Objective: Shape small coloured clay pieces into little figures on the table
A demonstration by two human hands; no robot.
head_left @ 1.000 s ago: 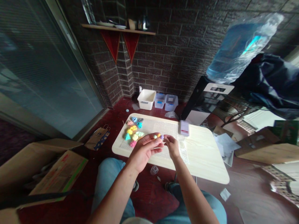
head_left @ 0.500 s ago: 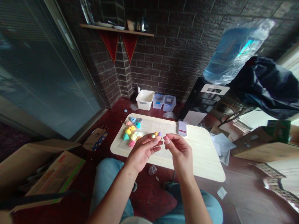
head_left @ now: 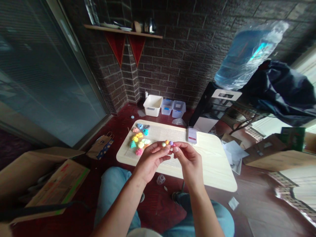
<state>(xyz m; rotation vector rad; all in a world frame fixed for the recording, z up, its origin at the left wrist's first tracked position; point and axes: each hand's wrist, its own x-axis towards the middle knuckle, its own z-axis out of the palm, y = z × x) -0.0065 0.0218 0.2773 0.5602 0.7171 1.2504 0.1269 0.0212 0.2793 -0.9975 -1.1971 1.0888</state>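
Above the near part of the pale table (head_left: 209, 164), my left hand (head_left: 154, 158) pinches a small row of coloured clay balls (head_left: 167, 142), pale green, orange and purple. My right hand (head_left: 188, 157) is closed at the fingertips on a small pink clay piece (head_left: 174, 145), which meets the purple end of the row. Whether the two are joined or only touching I cannot tell. Left of my hands, several soft clay lumps lie on the table, among them a yellow lump (head_left: 135, 139), a green lump (head_left: 132, 144) and a pink lump (head_left: 139, 151).
A phone (head_left: 192, 135) lies at the table's far edge. Beyond, on the floor, stand a white basket (head_left: 153, 107) and clear plastic boxes (head_left: 178, 109). A water dispenser (head_left: 209, 105) is at the right, a cardboard box (head_left: 54, 187) at the left. Under the table's near edge lies a clear cup (head_left: 161, 179).
My right hand has moved slightly left, bringing the pink piece from a small gap up to the purple ball. The row of balls has shifted a little to the right.
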